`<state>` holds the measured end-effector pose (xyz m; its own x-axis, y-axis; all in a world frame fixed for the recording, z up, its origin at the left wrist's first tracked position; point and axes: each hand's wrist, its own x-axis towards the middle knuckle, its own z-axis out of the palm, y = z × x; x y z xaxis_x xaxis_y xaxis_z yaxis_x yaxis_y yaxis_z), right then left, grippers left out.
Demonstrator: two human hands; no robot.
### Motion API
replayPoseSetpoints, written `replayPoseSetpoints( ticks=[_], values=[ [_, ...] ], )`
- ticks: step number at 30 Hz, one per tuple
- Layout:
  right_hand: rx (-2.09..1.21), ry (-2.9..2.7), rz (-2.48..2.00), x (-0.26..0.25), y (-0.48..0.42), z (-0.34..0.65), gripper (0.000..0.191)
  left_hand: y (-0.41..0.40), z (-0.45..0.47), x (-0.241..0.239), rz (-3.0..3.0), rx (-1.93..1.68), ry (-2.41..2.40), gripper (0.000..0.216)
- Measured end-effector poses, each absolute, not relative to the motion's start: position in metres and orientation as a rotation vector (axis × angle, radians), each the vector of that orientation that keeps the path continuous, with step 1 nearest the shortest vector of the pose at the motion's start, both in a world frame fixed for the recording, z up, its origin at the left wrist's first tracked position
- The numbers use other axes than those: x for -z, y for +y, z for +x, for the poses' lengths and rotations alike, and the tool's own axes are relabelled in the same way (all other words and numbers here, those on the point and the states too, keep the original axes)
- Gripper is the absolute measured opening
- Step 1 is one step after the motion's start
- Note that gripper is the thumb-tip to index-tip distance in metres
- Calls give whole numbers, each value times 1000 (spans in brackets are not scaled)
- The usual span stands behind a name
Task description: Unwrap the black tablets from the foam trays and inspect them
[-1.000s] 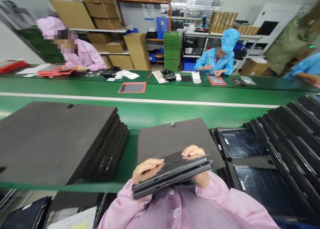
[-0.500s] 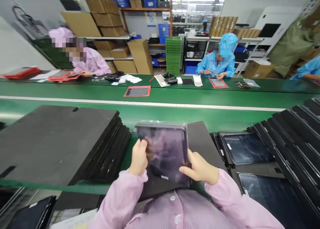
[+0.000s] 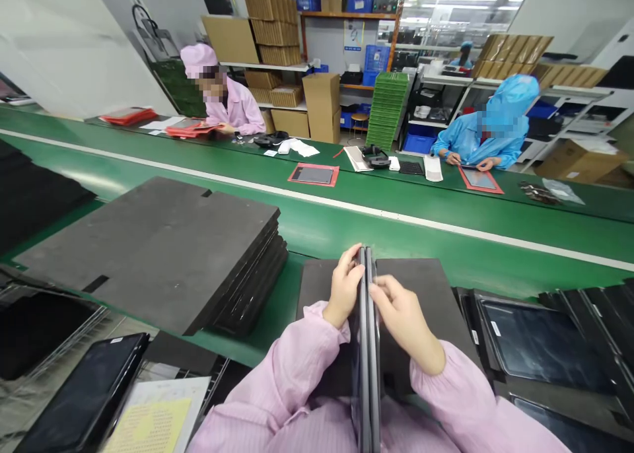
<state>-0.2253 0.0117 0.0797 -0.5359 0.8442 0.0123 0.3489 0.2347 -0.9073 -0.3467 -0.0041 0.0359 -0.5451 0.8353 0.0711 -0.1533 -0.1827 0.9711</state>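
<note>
Holding: left hand (image 3: pixel 347 284) is clamped on the left face of the tablets (image 3: pixel 369 360), fingers curled over the far top corner. The right hand (image 3: pixel 403 321) presses in from the other side, its fingertips (image 3: pixel 382 288) pinching the top edge. Both hands are closed on them, nothing spread.
Tablets: looks like two thin dark slabs pressed flat together and stood up on edge, so you only get the thin edges and the seam between them.
Axis: the long axis runs straight out from the person's chest toward the belt, with the broad faces looking left and right.
Under it: a dark grey foam pad (image 3: pixel 430 294) lies flat on the bench. Can't tell if the tablets touch it.
Left side: a stack of foam sheets (image 3: pixel 163 248), slightly fanned. Nearer in, a spare tablet (image 3: pixel 84 397) sits beside a printed sheet (image 3: pixel 153 420).
Right side: black trays (image 3: pixel 535 337) with dark screens in them, just beside the pad.
Belt: a green conveyor belt (image 3: pixel 446 232) with a white line crosses the view, and a red-framed tray (image 3: pixel 314 174) sits on it.
Room: across the belt are one co-worker in pink (image 3: pixel 235 106) and one co-worker in blue (image 3: pixel 490 133), both with hands on the far bench. Behind them are cardboard boxes (image 3: pixel 321 100), a pile of green crates (image 3: pixel 389 109) and shelving.
</note>
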Motion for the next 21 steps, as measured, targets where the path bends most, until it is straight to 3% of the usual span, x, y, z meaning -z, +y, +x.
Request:
replayPoseSetpoints(
  ticks=[5, 8, 21],
  values=[
    [-1655, -1619, -1055, -77, 49, -254, 40, -1, -362, -55, 827, -1757, 1418, 22],
    [-1817, -1546, -1013, -78, 57, -260, 35, -1, -365, -60, 817, -1713, 1424, 19],
    [-1923, -1513, -912, -79, 54, -258, 26, -2, -366, -62, 815, -1692, 1310, 20]
  ],
)
